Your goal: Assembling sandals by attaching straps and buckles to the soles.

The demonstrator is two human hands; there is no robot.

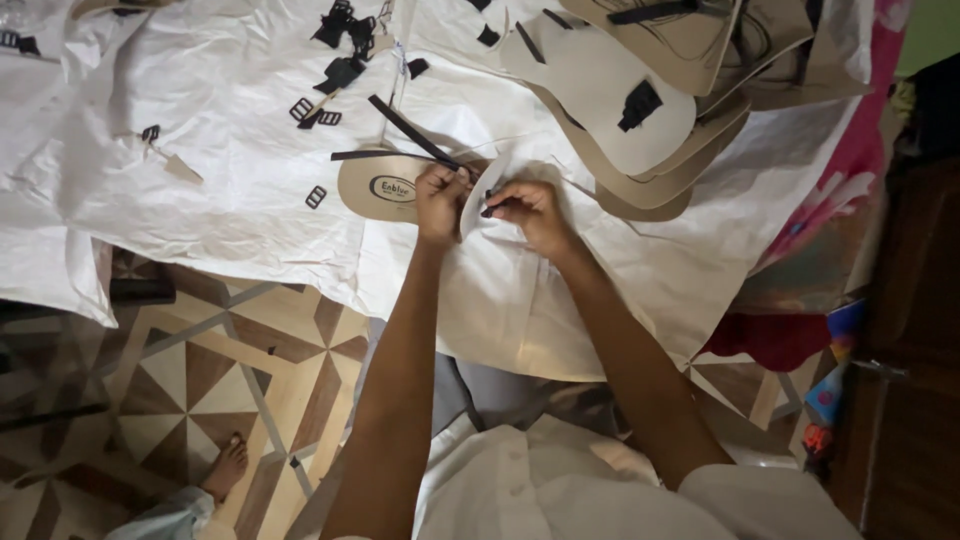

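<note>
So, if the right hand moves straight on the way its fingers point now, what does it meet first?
The right hand points left toward the left hand. First it would likely meet the pale sole piece held between them, then the left hand; depth is unclear.

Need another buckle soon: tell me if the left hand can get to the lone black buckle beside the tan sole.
Probably yes. The black buckle lies bare on the white sheet, with nothing between it and the left hand, though that hand now grips the tan sole.
</note>
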